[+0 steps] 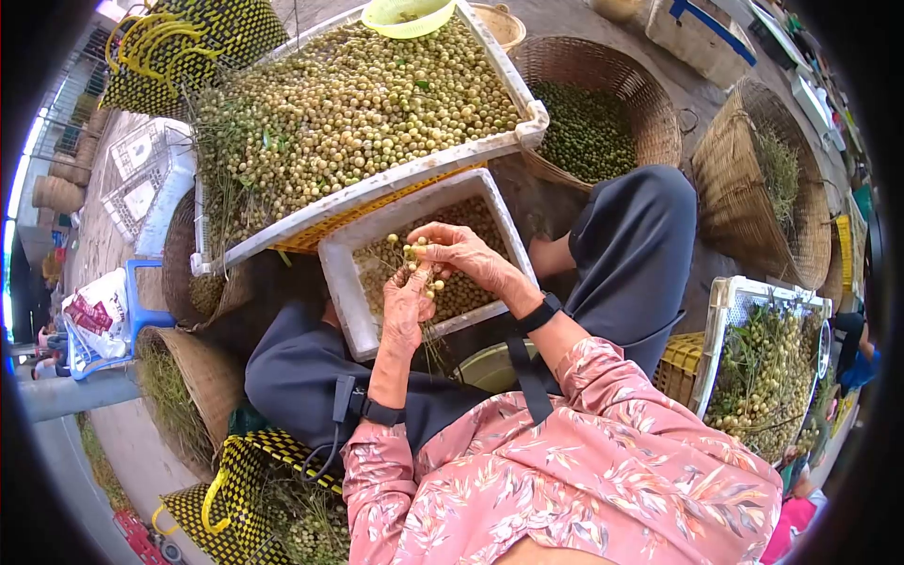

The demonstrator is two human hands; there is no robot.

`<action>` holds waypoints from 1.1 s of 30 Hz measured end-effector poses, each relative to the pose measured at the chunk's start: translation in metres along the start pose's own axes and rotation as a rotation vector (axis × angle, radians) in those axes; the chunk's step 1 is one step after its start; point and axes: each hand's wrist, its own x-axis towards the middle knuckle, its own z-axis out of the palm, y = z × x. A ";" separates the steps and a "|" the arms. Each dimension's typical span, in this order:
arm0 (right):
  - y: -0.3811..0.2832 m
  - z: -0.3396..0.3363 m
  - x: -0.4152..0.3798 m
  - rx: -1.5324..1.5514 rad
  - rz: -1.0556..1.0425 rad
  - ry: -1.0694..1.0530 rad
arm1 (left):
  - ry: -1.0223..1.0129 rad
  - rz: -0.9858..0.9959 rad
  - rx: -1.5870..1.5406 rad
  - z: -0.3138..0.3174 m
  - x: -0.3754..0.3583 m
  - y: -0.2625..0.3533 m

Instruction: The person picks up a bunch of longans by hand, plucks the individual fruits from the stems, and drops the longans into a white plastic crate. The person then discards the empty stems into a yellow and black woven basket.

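Left hand (403, 301): fingers curled nearly closed, pinching the stems of a fruit sprig, with thin stalks trailing below.
Right hand (466, 256): thumb and forefinger brought together at the top of the same sprig, other fingers loosely bent.
Fruit sprig (435, 285): between both hands, above the small white bin, with round yellowish fruits attached.
Small white bin (337, 273): between the knees, partly filled with loose fruits.
Large white crate (377, 177): just beyond the small bin, heaped with loose fruits, stemmy bunches along its left side; pale green bowl (414, 26) at the far edge.
Round wicker basket (654, 104): far right of the large crate, with small dark green fruits inside.
Tall wicker basket (739, 202): farther right, tilted, with stalks inside.
Right-hand crate (708, 363): well apart from the hands, full of fruit on stems.
Left side: blue stool (146, 306) beside a plastic bag (99, 306); near left, a yellow-and-black woven bag (240, 485) beside more stemmed fruit.
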 end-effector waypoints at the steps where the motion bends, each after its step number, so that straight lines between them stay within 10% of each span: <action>1: 0.008 -0.004 0.004 -0.009 -0.014 0.076 | -0.003 -0.009 0.017 0.001 -0.001 0.001; 8: 0.032 -0.011 0.013 -0.006 -0.129 0.426 | 0.021 0.060 -0.049 0.003 -0.002 -0.007; 12: 0.055 -0.032 0.023 -0.681 -0.270 0.540 | 0.074 0.071 -0.019 0.010 -0.004 -0.003; 18: 0.027 0.015 0.004 -0.186 -0.135 0.100 | 0.085 0.017 0.057 -0.004 0.005 -0.016; 27: 0.034 -0.007 0.015 -0.308 -0.101 0.572 | 0.030 -0.022 0.064 0.020 -0.004 -0.006; 30: 0.028 -0.013 0.005 0.085 0.044 0.198 | 0.021 0.007 0.004 0.014 -0.006 -0.003; 33: 0.024 -0.016 0.002 0.035 0.045 0.318 | -0.007 0.006 -0.008 0.008 -0.004 -0.006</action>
